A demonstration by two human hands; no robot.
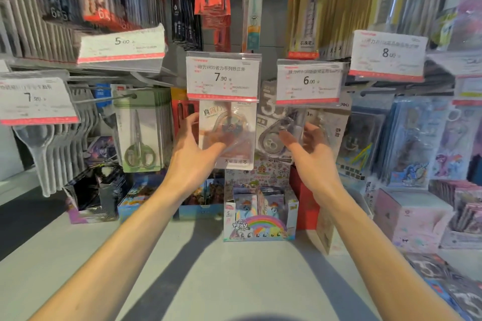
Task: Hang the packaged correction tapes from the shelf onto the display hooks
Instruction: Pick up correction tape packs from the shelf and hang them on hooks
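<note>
A packaged correction tape [229, 130] with a white and orange card hangs under the 7.90 price tag [223, 75]. My left hand [193, 148] is at its left edge with fingers spread and loosely bent, thumb near the card's lower front. To its right hangs a second packaged correction tape [273, 135], grey and clear, under the 6.00 price tag [309, 82]. My right hand [310, 154] is raised in front of this second pack, fingers relaxed and apart, holding nothing.
Packaged scissors [140, 138] hang left of the tapes, with clear plastic spoons [47, 148] further left. Boxes of trading cards [258, 214] stand on the grey shelf [182, 268] below. Pastel stationery packs [412, 143] hang at the right.
</note>
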